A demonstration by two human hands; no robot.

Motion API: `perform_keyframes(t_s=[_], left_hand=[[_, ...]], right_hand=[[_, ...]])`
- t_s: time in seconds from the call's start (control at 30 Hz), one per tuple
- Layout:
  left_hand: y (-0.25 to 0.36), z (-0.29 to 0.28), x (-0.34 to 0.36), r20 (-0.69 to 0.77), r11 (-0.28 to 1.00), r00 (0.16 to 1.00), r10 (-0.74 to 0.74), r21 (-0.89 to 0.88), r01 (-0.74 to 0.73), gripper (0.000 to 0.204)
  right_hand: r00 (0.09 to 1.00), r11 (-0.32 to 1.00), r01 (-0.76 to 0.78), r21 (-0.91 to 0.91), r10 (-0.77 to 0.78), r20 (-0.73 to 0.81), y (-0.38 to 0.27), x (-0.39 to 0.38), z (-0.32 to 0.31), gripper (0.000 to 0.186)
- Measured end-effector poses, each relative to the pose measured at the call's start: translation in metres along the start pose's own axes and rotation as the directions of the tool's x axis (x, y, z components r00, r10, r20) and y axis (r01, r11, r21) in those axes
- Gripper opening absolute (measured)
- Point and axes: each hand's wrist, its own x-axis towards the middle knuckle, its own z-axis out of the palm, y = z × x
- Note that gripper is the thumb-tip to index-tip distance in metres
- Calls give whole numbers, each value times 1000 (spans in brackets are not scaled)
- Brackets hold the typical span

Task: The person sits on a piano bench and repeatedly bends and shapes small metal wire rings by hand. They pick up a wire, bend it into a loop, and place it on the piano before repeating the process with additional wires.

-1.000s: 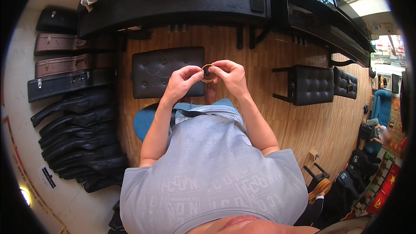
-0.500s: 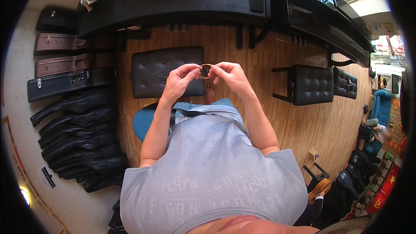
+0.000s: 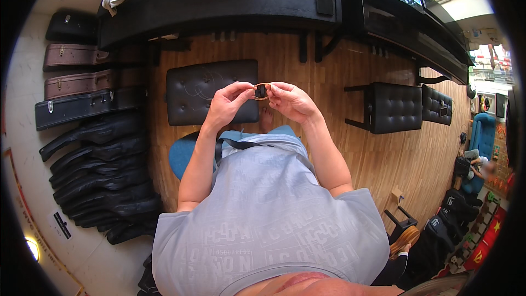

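A: Status pls? How far along, from what I've got on my feed?

B: Partway, I'd judge. The coil of bronze-coloured wire (image 3: 261, 99) is already a small ring, up in the hands, not set down or opened out yet. Loose wire (image 3: 198, 84) lies in wide loops on the tufted piano bench (image 3: 183, 111), no hand on it. Coil's ends: too small for me to tell if tucked or free.

A: Copy. L & R?

B: L hand (image 3: 223, 107) pinches the ring's left side btwn thumb + index. R hand (image 3: 295, 104) has the right side, thumb + index again, its other fingers loosely bent.

A: And the arms?

B: Both forearms (image 3: 331, 156) angle inward from the gray T-shirt (image 3: 263, 192), elbows out, so the fingertips nearly meet in front of the torso. In my view the coil overlaps the bench's right edge; height above it, can't tell.
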Motion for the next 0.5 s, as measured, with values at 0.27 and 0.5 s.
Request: perform_keyframes(t_s=[0.27,0.5], left_hand=[[-6,2,4,17,1000,1000,8,11,-8,23],[-8,-1,3,6,995,997,-81,-56,82,25]], right_hand=[[1000,999,-10,41,10,-4,1,1,-4,23],[998,998,36,-44,-38,-43,-1,6,-3,23]])
